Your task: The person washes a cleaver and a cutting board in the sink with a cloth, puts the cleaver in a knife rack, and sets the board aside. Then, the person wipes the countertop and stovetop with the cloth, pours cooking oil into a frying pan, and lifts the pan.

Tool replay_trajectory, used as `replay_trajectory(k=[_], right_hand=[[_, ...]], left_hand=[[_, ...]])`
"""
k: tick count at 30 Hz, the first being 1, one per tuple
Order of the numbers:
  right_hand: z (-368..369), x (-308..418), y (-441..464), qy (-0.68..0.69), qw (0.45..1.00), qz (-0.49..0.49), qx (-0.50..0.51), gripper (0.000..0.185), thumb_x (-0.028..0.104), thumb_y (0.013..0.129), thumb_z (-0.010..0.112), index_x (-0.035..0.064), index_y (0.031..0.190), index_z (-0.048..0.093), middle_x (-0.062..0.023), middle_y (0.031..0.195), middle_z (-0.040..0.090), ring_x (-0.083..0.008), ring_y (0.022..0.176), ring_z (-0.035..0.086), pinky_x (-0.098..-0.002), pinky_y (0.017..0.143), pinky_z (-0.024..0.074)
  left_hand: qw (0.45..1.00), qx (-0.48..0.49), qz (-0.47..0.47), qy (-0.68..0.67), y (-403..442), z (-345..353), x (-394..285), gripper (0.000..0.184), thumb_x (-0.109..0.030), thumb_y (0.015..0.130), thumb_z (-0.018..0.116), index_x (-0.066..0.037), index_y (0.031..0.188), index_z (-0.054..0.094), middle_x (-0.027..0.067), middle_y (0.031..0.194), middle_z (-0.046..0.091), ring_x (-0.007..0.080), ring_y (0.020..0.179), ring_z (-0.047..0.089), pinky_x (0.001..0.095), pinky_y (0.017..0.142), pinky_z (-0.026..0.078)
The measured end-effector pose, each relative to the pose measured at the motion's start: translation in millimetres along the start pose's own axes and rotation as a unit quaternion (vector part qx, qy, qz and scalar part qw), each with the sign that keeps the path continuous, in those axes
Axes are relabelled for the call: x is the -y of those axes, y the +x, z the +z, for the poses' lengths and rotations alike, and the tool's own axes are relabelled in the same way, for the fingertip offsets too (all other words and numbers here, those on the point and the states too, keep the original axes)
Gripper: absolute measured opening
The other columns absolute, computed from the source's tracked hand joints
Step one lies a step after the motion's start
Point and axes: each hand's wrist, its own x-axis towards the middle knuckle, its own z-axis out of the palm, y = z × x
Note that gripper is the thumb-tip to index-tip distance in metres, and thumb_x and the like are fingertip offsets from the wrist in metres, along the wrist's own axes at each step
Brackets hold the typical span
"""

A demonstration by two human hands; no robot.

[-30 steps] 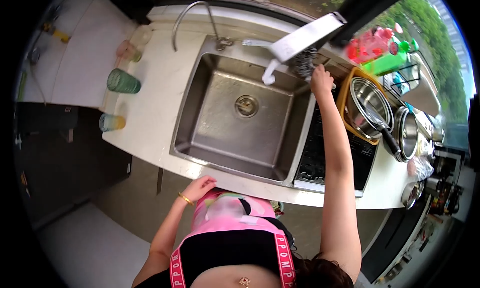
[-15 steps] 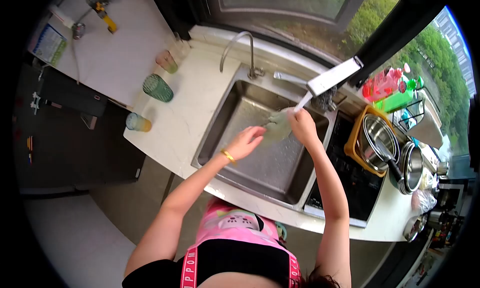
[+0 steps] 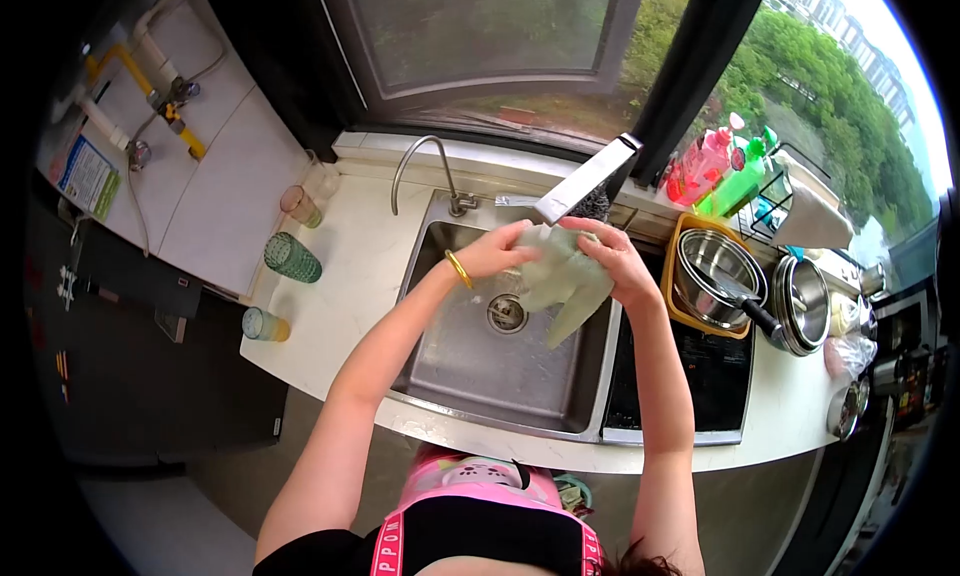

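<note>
Over the metal sink I hold a pale green, thin, limp item that looks like a rubber glove, with long finger-like ends hanging down. My left hand pinches its left upper edge; a gold bangle circles that wrist. On the opposite side, my right hand has its fingers closed on the upper right edge. The wide, flat silver faucet reaches down just above the glove. Whether water runs from it I cannot tell. Below the glove, the drain shows in the basin.
A thin curved tap stands behind the sink. Left on the counter are a green ribbed glass, a pink glass and a blue-yellow glass. To the right, steel pots sit in a yellow basket beside the black cooktop.
My left hand has come up to the glove and now grips it. The glove hangs lower and more spread between both hands. The camera view has shifted.
</note>
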Motion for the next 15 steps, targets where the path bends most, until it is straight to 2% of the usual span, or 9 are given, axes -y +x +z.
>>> replay_trajectory(k=[2, 4, 6, 9, 10, 11, 12, 14, 15], right_hand=[[-5.5, 12.1, -3.3, -0.084, 0.996, -0.007, 0.009, 0.031, 0.011, 0.088, 0.05, 0.0023, 0.117, 0.053, -0.0075, 0.102, 0.06, -0.0129, 0.091, 0.057, -0.0275, 0.08, 0.0468], [-17.1, -5.6, -0.1, -0.096, 0.995, -0.038, 0.01, 0.04, 0.014, 0.086, 0.051, 0.0037, 0.125, 0.046, -0.0106, 0.116, 0.053, -0.0142, 0.1, 0.053, -0.0294, 0.083, 0.0452], [-21.4, -39.3, -2.4, -0.119, 0.976, 0.037, -0.179, 0.047, 0.025, 0.089, 0.051, 0.0122, 0.132, 0.038, -0.009, 0.128, 0.044, -0.018, 0.109, 0.048, -0.0339, 0.087, 0.0438], [1.1, -93.4, 1.2, -0.019, 0.968, 0.129, -0.214, 0.054, 0.04, 0.09, 0.042, 0.0159, 0.137, 0.027, -0.0078, 0.137, 0.031, -0.0258, 0.122, 0.035, -0.0392, 0.096, 0.0347], [-3.9, -116.0, 9.7, 0.039, 0.965, 0.174, -0.19, 0.057, 0.043, 0.09, 0.04, 0.0149, 0.137, 0.025, -0.008, 0.138, 0.029, -0.0281, 0.124, 0.031, -0.0395, 0.099, 0.0318], [-9.4, -140.7, 18.0, 0.121, 0.97, 0.15, -0.148, 0.056, 0.043, 0.09, 0.041, 0.0143, 0.136, 0.027, -0.0081, 0.137, 0.031, -0.0277, 0.124, 0.032, -0.0393, 0.098, 0.0323], [-22.9, -172.9, 30.1, 0.198, 0.976, 0.054, -0.078, 0.055, 0.043, 0.089, 0.041, 0.0138, 0.134, 0.029, -0.0082, 0.135, 0.032, -0.0273, 0.123, 0.033, -0.0392, 0.098, 0.0328], [-54.6, -239.1, 58.1, 0.275, 0.937, -0.195, 0.093, 0.053, 0.042, 0.089, 0.043, 0.0126, 0.132, 0.034, -0.0084, 0.132, 0.035, -0.0264, 0.123, 0.035, -0.039, 0.097, 0.0338], [-25.2, -207.6, 46.4, 0.265, 0.945, -0.174, 0.074, 0.05, 0.041, 0.088, 0.044, 0.0122, 0.129, 0.037, -0.008, 0.129, 0.04, -0.0253, 0.12, 0.038, -0.0394, 0.096, 0.0354]], left_hand=[[0.997, -0.031, -0.041, 0.063, 7.9, -11.8, 0.7, 0.042, -0.018, 0.086, 0.057, -0.003, 0.123, 0.042, 0.0001, 0.106, 0.053, 0.0073, 0.091, 0.05, 0.0231, 0.077, 0.043], [0.99, -0.067, -0.084, 0.09, 6.0, -1.1, -28.3, 0.041, -0.015, 0.083, 0.061, -0.004, 0.119, 0.045, -0.0003, 0.103, 0.054, 0.0079, 0.09, 0.052, 0.0229, 0.077, 0.044], [0.974, -0.144, 0.041, -0.168, 12.7, 15.3, -13.3, 0.035, -0.013, 0.078, 0.065, -0.004, 0.108, 0.049, 0.0007, 0.092, 0.057, 0.008, 0.081, 0.054, 0.0228, 0.071, 0.045], [0.985, -0.166, 0.051, -0.015, 14.5, 35.4, -7.9, 0.047, -0.017, 0.072, 0.072, -0.003, 0.111, 0.051, 0.0053, 0.103, 0.058, 0.0107, 0.09, 0.056, 0.0265, 0.078, 0.047], [0.993, -0.11, -0.024, 0.034, 17.4, 42.5, 6.2, 0.049, -0.022, 0.067, 0.075, -0.002, 0.107, 0.055, 0.0091, 0.103, 0.06, 0.0155, 0.092, 0.058, 0.0287, 0.08, 0.047], [0.957, -0.22, 0.057, 0.182, 14.5, 66.5, 6.7, 0.047, -0.026, 0.064, 0.077, -0.001, 0.1, 0.058, 0.0121, 0.099, 0.061, 0.0209, 0.092, 0.059, 0.0312, 0.081, 0.047], [0.952, -0.228, 0.139, 0.151, 12.7, 85.2, 16.3, 0.046, -0.028, 0.066, 0.076, -0.002, 0.098, 0.057, 0.0098, 0.092, 0.06, 0.0187, 0.085, 0.057, 0.0319, 0.077, 0.047], [0.94, -0.184, 0.162, 0.239, 2.7, 108.0, -2.5, 0.034, -0.027, 0.065, 0.073, -0.001, 0.079, 0.058, 0.0141, 0.08, 0.058, 0.0309, 0.076, 0.057, 0.0367, 0.071, 0.047], [0.922, -0.202, 0.163, 0.289, 1.7, 111.1, -0.7, 0.031, -0.028, 0.068, 0.07, -0.001, 0.076, 0.057, 0.0142, 0.076, 0.058, 0.0326, 0.073, 0.057, 0.0379, 0.068, 0.046]])
